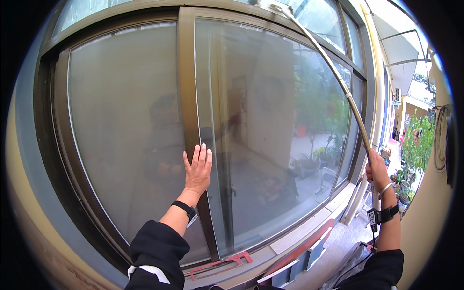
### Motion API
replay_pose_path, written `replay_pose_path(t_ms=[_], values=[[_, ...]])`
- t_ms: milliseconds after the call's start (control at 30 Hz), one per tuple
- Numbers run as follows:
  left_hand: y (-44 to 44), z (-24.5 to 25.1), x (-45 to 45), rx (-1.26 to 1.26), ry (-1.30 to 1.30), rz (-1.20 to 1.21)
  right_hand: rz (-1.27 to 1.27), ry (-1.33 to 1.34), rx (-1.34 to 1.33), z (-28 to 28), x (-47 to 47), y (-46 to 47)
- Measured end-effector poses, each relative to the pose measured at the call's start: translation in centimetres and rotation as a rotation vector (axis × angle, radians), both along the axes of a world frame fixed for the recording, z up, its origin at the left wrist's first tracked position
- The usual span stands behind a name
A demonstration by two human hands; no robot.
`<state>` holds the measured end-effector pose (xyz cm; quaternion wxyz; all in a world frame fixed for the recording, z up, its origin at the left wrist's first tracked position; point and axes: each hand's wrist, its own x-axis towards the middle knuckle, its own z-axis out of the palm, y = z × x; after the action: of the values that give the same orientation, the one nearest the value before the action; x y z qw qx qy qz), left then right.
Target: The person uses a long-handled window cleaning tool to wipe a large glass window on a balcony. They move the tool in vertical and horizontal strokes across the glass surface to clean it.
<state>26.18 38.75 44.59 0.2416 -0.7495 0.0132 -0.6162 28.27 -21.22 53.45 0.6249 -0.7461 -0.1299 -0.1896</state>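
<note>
My left hand (197, 170) is spread against the brown metal window stile (189, 90), fingers pointing up, holding nothing. My right hand (378, 170) is wrapped around a long metal pole (339, 78), near its lower end. From there the pole slants up and left to a cleaning head (270, 5), partly cut off at the top of the picture. That head lies across the window's upper rail and pane. Hazy sliding glass panes (123, 119) fill the view ahead and reflect a person and plants. Both wrists carry black straps with small devices.
A red hacksaw (241, 257) lies on the sill below the window. Beside it leans a red-edged board with metal brackets (310, 246). A pale drainpipe (378, 98) runs down at the right, with potted plants (417, 141) beyond and a wall (431, 217) close by.
</note>
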Motion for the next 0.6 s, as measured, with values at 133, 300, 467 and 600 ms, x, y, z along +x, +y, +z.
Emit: replay_pose_path(t_ms=[133, 300, 467, 600], values=[[-0.1, 0.0, 0.0, 0.0, 0.003, 0.01, -0.127, 0.018, -0.017, 0.1, 3.6, -2.5], [-0.2, 0.0, 0.2, -0.015, -0.004, -0.003, -0.327, 0.067, 0.018, 1.9, 8.4, -4.4], [-0.3, -0.1, 0.3, -0.009, -0.023, 0.001, -0.32, 0.094, 0.173, 2.2, 9.2, -4.6], [-0.4, 0.0, 0.5, 0.0, -0.036, 0.003, -0.173, 0.103, 0.166, 0.3, 6.2, -5.1]])
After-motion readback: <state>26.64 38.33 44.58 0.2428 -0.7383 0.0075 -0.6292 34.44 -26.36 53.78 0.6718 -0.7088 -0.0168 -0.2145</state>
